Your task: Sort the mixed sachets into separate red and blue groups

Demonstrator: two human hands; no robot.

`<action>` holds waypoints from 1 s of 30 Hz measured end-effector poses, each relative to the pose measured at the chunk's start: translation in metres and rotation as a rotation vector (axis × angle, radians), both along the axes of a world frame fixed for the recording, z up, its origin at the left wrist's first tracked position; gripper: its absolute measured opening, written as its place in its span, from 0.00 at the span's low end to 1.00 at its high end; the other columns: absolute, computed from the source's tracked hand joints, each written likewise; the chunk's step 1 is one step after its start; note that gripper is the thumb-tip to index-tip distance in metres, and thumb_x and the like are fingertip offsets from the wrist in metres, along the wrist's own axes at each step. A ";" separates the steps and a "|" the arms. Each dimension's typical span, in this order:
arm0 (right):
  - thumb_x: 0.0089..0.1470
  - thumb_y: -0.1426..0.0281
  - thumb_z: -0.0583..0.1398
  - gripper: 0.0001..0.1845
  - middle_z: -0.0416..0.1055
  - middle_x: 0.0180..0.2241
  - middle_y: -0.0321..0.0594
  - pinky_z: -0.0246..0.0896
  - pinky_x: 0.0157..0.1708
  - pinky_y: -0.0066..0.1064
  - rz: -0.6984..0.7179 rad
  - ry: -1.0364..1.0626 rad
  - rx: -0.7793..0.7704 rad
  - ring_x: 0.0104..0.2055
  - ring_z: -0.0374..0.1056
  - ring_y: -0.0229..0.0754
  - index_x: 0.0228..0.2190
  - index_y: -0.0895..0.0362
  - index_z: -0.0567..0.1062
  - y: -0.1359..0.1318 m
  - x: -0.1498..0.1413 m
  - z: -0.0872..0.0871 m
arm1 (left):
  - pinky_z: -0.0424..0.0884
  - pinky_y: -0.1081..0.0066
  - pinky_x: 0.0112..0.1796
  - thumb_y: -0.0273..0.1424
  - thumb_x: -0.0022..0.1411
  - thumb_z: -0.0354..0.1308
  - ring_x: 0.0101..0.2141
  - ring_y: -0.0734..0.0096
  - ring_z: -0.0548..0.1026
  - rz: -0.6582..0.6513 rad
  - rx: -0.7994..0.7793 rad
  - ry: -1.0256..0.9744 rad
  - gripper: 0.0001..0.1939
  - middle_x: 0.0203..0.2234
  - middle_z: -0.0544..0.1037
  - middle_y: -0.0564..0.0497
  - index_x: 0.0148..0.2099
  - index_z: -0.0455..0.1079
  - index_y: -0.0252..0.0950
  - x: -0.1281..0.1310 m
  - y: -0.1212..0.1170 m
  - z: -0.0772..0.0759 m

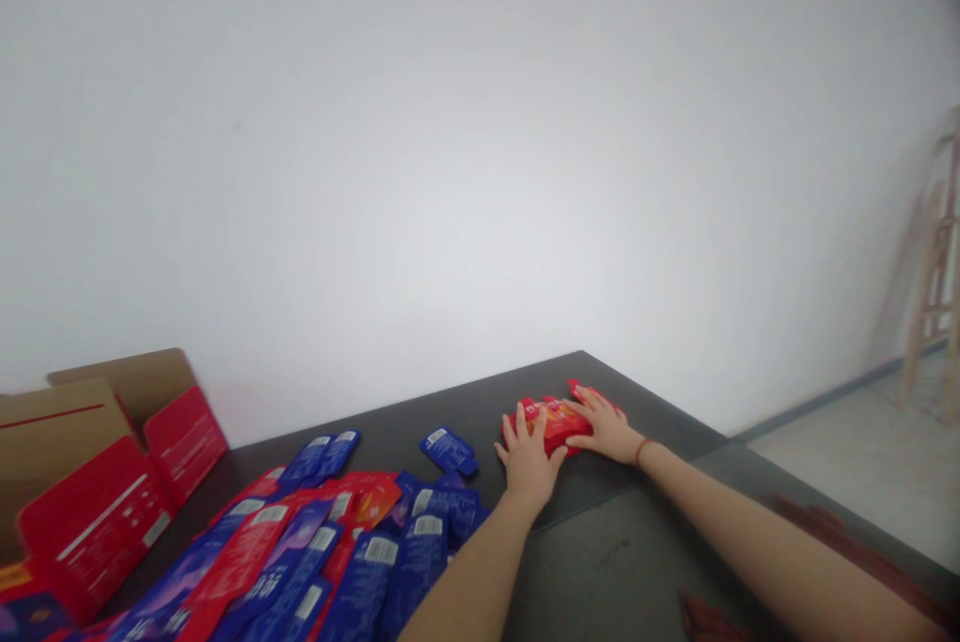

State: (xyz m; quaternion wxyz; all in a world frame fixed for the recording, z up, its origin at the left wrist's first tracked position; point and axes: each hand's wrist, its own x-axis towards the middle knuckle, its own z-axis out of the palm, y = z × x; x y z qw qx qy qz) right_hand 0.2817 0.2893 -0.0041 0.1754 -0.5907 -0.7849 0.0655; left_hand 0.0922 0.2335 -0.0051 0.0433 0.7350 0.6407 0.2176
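A small group of red pouches (pixel 555 424) lies overlapping on the dark table (pixel 517 377), close to its far corner. My left hand (pixel 527 464) rests at the near left side of these pouches, its fingers spread over their edge. Over their right side lies my right hand (pixel 604 425), fingers apart and stretched across the red wrappers. Both hands touch the pouches from above, and neither is closed round one. A single blue pouch (pixel 448 450) lies left of my left hand.
A heap of blue and red pouches (pixel 296 552) covers the table's left part. Open red cardboard boxes (pixel 97 522) stand at the far left. A white wall (pixel 480 172) runs behind the table. A wooden ladder-like frame (pixel 934 292) leans at the right.
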 end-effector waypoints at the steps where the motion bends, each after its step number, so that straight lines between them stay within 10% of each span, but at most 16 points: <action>1: 0.44 0.41 0.57 0.45 0.41 0.67 0.43 0.42 0.56 0.62 0.007 -0.022 -0.029 0.65 0.40 0.63 0.61 0.42 0.56 0.000 -0.002 -0.002 | 0.51 0.36 0.53 0.48 0.61 0.53 0.63 0.39 0.42 -0.006 0.009 0.024 0.32 0.67 0.42 0.49 0.65 0.51 0.52 0.000 0.000 -0.002; 30: 0.48 0.43 0.55 0.43 0.50 0.64 0.44 0.40 0.56 0.61 0.113 -0.056 -0.044 0.64 0.43 0.61 0.62 0.45 0.55 0.062 -0.053 0.003 | 0.53 0.46 0.56 0.45 0.63 0.52 0.63 0.50 0.47 -0.063 -0.035 0.083 0.30 0.66 0.47 0.48 0.65 0.50 0.48 -0.044 0.078 0.002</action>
